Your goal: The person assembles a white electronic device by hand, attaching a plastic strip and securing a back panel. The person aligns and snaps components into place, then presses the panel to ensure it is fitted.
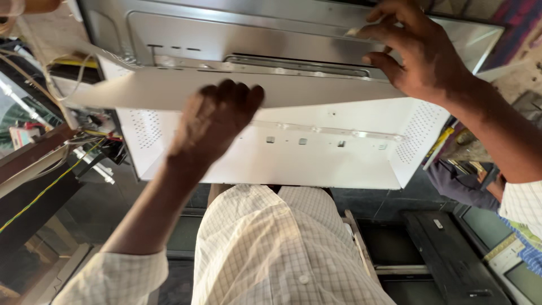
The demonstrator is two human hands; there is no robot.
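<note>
A large white panel tray (350, 164) with dotted side walls lies in front of me, an LED strip (333, 131) running across its floor. Over its far half a thin white sheet (169, 90) is lifted and bowed. My left hand (217, 121) grips the sheet's near edge, fingers curled over it. My right hand (420, 48) holds the sheet's far right part, fingers spread on its shiny surface near a metal bracket (293, 65).
Loose wires and a circuit board (84, 127) lie at the left. A dark framed panel (446, 254) rests on the floor at lower right. Another person's arm in a dark sleeve (466, 186) shows at the right. My checked shirt (271, 248) fills the bottom.
</note>
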